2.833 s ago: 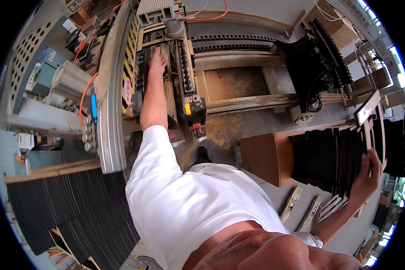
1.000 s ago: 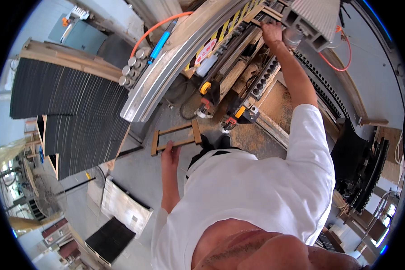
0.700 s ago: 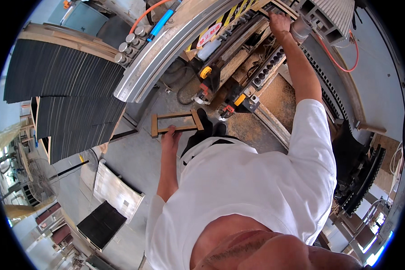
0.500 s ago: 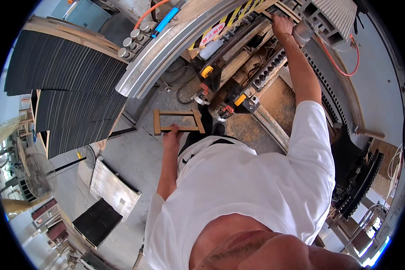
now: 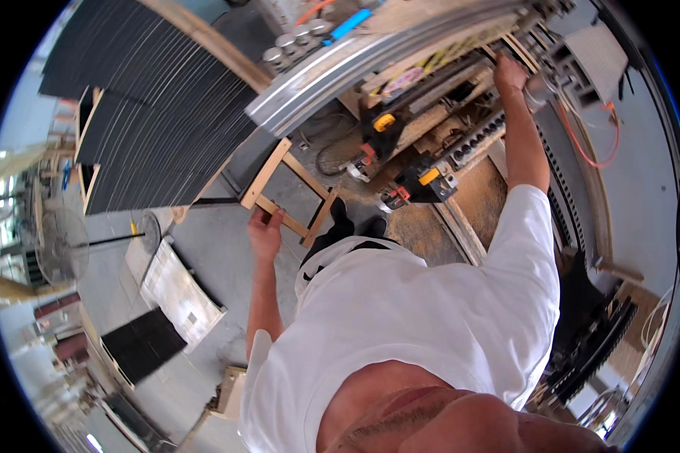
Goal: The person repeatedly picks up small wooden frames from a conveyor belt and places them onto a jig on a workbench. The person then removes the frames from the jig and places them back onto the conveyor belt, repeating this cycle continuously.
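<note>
My left hand (image 5: 264, 230) is closed on a wooden frame (image 5: 267, 172), gripping its near bar, with fingers and thumb pinched over the edge. The frame is open in the middle, its bars join at the corners, and it hangs tilted above the floor. My right arm reaches far forward to the upper right. There my right hand (image 5: 511, 75) curls over light wooden bars (image 5: 521, 53) in the machine, which look like a second wooden frame. Its fingertips are partly hidden. Beside that wrist stands a grey cylinder (image 5: 537, 89) on the machine.
Machine rails with yellow and red clamp parts (image 5: 385, 122) lie in front of me. A long metal beam (image 5: 332, 72) crosses ahead. Stacked black strips (image 5: 166, 106) stand at the left, near a fan (image 5: 60, 241). Sawdust (image 5: 465, 219) covers part of the floor.
The wooden frame in my left hand has swung left and tilted, its left end rising. My right hand stays at the machine's wooden bars. The whole view has turned and shifted.
</note>
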Demonstrator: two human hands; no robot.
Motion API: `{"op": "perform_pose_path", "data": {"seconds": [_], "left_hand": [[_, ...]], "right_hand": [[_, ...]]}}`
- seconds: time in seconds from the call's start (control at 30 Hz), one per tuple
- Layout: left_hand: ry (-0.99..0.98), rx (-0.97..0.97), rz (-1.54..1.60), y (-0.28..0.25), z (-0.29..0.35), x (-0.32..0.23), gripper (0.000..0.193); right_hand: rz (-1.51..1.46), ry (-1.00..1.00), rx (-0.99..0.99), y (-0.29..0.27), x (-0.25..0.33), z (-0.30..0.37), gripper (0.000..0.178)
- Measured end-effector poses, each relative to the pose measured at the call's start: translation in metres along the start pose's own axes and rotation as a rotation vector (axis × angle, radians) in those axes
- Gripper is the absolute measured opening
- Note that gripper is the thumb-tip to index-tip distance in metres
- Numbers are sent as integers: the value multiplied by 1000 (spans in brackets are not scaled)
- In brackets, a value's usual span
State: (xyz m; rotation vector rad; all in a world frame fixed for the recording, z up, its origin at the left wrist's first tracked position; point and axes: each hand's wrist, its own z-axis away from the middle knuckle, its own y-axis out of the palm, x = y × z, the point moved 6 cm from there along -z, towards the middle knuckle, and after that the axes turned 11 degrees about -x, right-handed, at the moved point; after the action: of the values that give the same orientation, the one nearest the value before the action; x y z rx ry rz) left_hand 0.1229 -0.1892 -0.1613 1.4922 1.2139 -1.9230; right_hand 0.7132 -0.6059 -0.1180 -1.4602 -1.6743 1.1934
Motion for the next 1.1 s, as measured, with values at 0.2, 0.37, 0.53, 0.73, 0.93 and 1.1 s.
{"op": "perform_pose_path", "data": {"seconds": [0.2,0.37,0.53,0.73,0.93,1.1], "left_hand": [[68,-100,118,-114,-15,-83,10],[126,-299,437,-236,-49,-143,16],[155,-339,513,-356,-151,-179,31],[160,-137,670,-434,-364,-211,24],[96,-161,288,-380,-481,-215,28],[287,-303,-483,-352,-455,-247,61]], "right_hand": [[33,42,-33,-27,-12,-2,26],[-638,4,-394,-161,80,53,27],[-1169,26,-397,-267,171,164,21],[-1268,176,-120,-247,258,274,18],[-1134,359,-19,-208,295,379,14],[-988,530,94,-204,306,445,13]]}}
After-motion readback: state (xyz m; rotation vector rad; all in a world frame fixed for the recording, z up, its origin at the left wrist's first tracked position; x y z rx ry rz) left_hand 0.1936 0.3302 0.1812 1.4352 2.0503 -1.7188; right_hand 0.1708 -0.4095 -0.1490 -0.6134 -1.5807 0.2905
